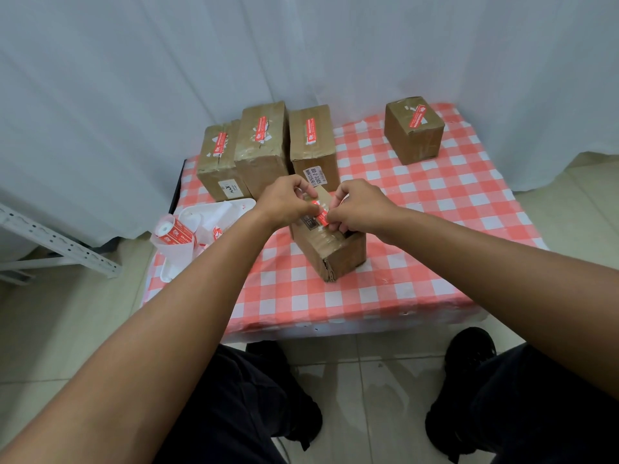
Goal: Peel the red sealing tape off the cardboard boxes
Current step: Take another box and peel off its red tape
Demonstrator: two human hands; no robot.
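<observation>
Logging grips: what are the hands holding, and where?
Both hands, left and right, pinch the red tape on the near box, at its top face.

A pale curtain (134, 78) hangs behind a checked-cloth table (435, 209) on a glossy tiled floor (67, 329).

Brown cardboard boxes (330, 249) bearing red tape (321, 212) stand on a red-and-white checked tablecloth (435, 212).

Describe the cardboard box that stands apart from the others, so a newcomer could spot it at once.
Start at the checked tablecloth and go to its far right corner. There the lone box stands by itself, a red tape strip across its top, while three others crowd together at the far left.
</observation>
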